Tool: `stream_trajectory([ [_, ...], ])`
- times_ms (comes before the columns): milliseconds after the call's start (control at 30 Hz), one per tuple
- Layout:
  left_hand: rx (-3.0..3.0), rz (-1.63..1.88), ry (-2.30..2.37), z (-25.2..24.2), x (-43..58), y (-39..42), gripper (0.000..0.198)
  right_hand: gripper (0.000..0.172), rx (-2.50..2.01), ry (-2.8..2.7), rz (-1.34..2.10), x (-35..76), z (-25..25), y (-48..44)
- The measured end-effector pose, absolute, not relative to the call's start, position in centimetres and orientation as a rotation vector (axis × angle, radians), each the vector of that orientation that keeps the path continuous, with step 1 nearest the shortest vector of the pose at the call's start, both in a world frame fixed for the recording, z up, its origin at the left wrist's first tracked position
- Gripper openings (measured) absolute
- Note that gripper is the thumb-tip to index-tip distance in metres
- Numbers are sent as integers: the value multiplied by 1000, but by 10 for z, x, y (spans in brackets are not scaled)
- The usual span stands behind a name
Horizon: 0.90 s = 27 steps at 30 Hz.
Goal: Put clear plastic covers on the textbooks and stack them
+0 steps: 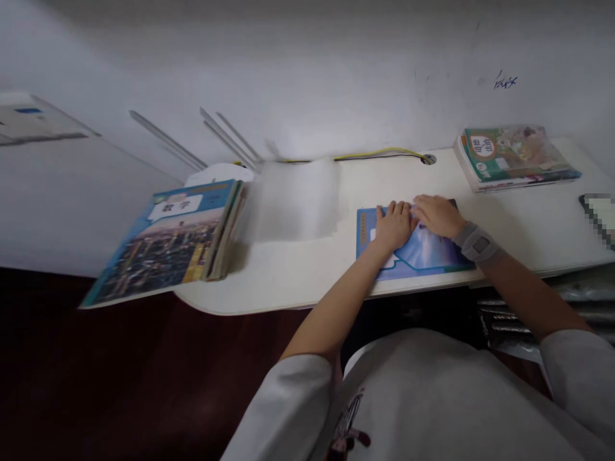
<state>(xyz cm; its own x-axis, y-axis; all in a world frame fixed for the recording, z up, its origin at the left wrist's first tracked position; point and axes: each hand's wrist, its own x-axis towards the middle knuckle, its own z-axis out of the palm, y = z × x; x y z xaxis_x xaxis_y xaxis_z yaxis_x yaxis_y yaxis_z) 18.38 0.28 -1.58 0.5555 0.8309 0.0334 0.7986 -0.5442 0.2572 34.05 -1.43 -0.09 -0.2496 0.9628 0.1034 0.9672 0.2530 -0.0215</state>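
Note:
A blue textbook (432, 253) lies flat on the white desk near its front edge, turned sideways to me. My left hand (395, 225) rests palm down on the left half of its cover, fingers stretched out. Beside it my right hand (438, 214) lies on the cover's upper middle, fingers extended and their tips near the left hand's fingers. A grey watch band circles the right wrist. The hands hide part of the cover's title and picture. To the left of the book is a pale, blurred sheet (300, 198), its material hard to make out.
On the left, a pile of textbooks (168, 237) with a city picture on top overhangs the desk (283, 282). A second pile (519, 153) sits at the back right. A yellow cable (375, 153) runs along the wall to a hole. A dark-edged device (598, 221) lies far right.

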Motion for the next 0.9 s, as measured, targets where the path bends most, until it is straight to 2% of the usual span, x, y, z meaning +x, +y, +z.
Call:
stream_trajectory([
  [100,2568,262,1362,-18,168,7,47,51,-1616,-2487,5,337,-20,-21],
  [167,2538,302,1411,-20,151,13,47,55,-1604,-2475,11,350,-29,-25],
  [367,2472,339,1519,-27,110,24,45,57,-1711,-2403,-59,386,-35,-32],
  [667,2519,259,1737,-15,122,43,45,57,-1737,-2342,-144,379,-45,-31],
  [900,2086,280,1613,5,117,81,39,56,-1732,-2319,-205,381,-52,-28],
])
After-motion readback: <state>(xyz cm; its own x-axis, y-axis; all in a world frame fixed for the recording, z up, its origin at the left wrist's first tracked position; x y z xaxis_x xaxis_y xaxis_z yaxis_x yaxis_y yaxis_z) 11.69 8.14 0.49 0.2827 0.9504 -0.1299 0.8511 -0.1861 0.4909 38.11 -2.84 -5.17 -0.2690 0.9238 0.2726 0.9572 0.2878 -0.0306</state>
